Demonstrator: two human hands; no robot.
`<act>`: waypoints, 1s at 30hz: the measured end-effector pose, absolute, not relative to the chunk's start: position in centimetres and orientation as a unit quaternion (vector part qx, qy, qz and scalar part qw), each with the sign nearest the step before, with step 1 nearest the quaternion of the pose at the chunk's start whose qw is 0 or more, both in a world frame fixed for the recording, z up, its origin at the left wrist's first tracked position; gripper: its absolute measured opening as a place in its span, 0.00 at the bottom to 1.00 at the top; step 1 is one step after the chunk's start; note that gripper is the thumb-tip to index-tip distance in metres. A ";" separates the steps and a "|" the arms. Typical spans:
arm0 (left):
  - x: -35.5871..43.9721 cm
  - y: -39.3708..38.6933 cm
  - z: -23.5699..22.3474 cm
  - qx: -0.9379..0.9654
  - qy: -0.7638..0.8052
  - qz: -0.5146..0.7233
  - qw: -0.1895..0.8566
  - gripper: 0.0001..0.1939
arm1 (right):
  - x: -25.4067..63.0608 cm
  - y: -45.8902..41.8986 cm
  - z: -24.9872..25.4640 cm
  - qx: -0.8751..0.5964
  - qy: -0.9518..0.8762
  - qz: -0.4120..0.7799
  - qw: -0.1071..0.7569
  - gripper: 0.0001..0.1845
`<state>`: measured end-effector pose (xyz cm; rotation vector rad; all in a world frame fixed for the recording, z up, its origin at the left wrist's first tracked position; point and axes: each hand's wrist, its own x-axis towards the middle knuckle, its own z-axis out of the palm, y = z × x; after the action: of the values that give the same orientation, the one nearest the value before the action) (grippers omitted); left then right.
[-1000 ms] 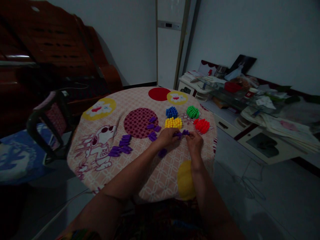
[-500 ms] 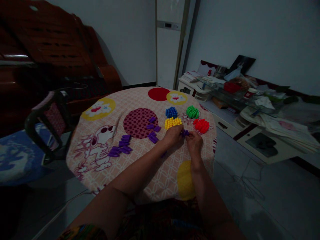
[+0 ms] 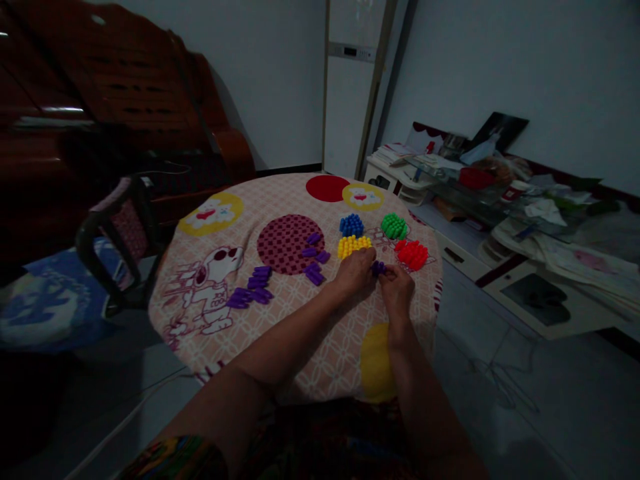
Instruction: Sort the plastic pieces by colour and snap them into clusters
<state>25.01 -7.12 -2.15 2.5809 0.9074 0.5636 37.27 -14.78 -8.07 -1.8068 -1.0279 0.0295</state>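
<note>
My left hand (image 3: pixel 356 270) and my right hand (image 3: pixel 397 287) meet over the right part of the table, fingers closed on a small purple cluster of plastic pieces (image 3: pixel 379 268) between them. The fingers partly hide it. Just beyond my left hand is a yellow cluster (image 3: pixel 354 246) of knobbly pieces, with a blue cluster (image 3: pixel 351 225) behind it. A green cluster (image 3: pixel 395 226) and a red cluster (image 3: pixel 412 255) lie to the right. Loose purple pieces (image 3: pixel 314 273) are scattered left of my hands, and more purple pieces (image 3: pixel 250 288) lie in rows farther left.
A patterned cloth (image 3: pixel 310 347) covers the round table. At the left stands a dark-framed chair (image 3: pixel 107 247), with a wooden bench (image 3: pixel 145 107) behind. On the right, a low cabinet (image 3: pixel 470 267) carries papers, bags and a cup (image 3: pixel 513 192). A cord (image 3: pixel 505 380) lies on the floor.
The view has turned slightly left, so the scene sits farther right. Both hands stay together on the purple cluster. A purple piece beside my left forearm no longer shows.
</note>
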 end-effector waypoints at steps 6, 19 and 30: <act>19.6 -6.1 -0.7 0.894 0.341 0.245 0.155 0.16 | 37.4 -14.6 -8.3 -0.744 -0.416 0.014 0.523 0.15; -0.9 -3.1 -0.3 0.758 0.645 -0.025 0.096 0.16 | 37.1 -14.4 -7.7 -0.746 -0.395 0.018 0.536 0.12; 7.4 -2.9 -1.9 0.846 0.505 0.059 0.162 0.19 | 37.2 -14.4 -8.2 -0.743 -0.400 0.017 0.537 0.13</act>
<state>7.43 -2.85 -1.92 2.4140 1.4418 0.1674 37.18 -14.42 -8.18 -1.7681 -0.9511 0.0400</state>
